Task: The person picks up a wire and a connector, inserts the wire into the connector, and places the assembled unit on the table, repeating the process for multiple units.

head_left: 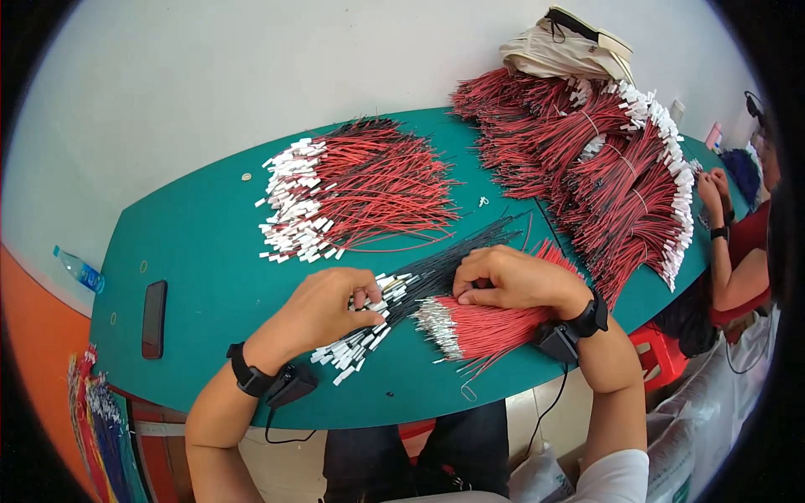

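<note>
Both hands worked at the green table's (210, 251) near edge. Left hand (323, 306) pinched white connectors on thin black wires (436, 268); right hand (511, 281) lay curled, seemingly pressing down, on a red wire bundle (486, 327) with bare metallic tips.

I see open green mat (210, 251) left of the left hand (323, 308), only a phone (153, 318) there. Ahead, a red wire pile (369, 189) blocks; right side walled by stacked red bundles (620, 184).
</note>
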`<state>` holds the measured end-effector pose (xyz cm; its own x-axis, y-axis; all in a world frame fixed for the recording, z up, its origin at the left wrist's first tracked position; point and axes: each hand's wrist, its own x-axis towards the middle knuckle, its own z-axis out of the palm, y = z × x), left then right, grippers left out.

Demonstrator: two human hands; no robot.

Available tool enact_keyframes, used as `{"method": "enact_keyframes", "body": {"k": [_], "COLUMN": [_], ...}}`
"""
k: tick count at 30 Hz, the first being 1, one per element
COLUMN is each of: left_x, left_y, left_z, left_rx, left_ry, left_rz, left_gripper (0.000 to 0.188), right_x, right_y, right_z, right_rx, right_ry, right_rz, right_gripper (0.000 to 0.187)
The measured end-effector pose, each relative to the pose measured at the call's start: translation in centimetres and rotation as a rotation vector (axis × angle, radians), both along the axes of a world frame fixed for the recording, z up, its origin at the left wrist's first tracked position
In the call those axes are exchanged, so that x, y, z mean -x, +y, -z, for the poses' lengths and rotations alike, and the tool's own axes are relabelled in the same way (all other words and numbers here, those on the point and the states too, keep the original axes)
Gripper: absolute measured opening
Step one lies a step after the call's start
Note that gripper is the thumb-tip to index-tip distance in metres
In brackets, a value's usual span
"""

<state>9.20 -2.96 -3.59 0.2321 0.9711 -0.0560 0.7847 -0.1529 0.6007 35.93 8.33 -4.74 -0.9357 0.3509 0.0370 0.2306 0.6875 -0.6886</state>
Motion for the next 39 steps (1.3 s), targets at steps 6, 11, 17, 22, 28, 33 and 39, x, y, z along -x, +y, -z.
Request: {"method": "enact_keyframes", "body": {"k": [6, 11, 17, 22, 28, 33, 39], "left_x": [3.6, 5.6, 7.3, 8.3, 9.0, 9.6, 9.9], "left_y": [2.4, 3.8, 4.1, 4.1, 3.9, 3.3, 3.4], "left_z": [3.2, 5.3, 6.2, 6.0, 4.8, 5.6, 6.4], "left_rx": [-0.052, -0.154, -0.091, 0.005, 0.275, 0.332, 0.322], "left_ry": [-0.076, -0.006, -0.067, -0.246, -0.913, -1.014, -1.012], "left_rz": [0.000, -0.016, -0.058, -0.113, -0.140, -0.157, -0.171], "left_gripper": [0.027, 0.026, 0.022, 0.015, 0.013, 0.015, 0.016], "right_x": [4.1, 6.8, 8.7, 9.4, 10.9, 11.8, 12.8], "right_y": [2.7, 4.4, 3.5, 2.4, 0.6, -0.6, -0.8], "right_z": [2.3, 4.2, 4.0, 3.1, 2.9, 2.1, 4.6], "right_rx": [-0.035, -0.068, 0.082, 0.108, 0.017, -0.070, -0.064], "right_ry": [0.015, 0.127, 0.181, 0.183, 0.376, 0.368, 0.443], "right_rz": [-0.002, -0.016, 0.103, 0.169, 0.139, 0.128, 0.098], "right_gripper": [0.011, 0.010, 0.010, 0.013, 0.015, 0.020, 0.018]}}
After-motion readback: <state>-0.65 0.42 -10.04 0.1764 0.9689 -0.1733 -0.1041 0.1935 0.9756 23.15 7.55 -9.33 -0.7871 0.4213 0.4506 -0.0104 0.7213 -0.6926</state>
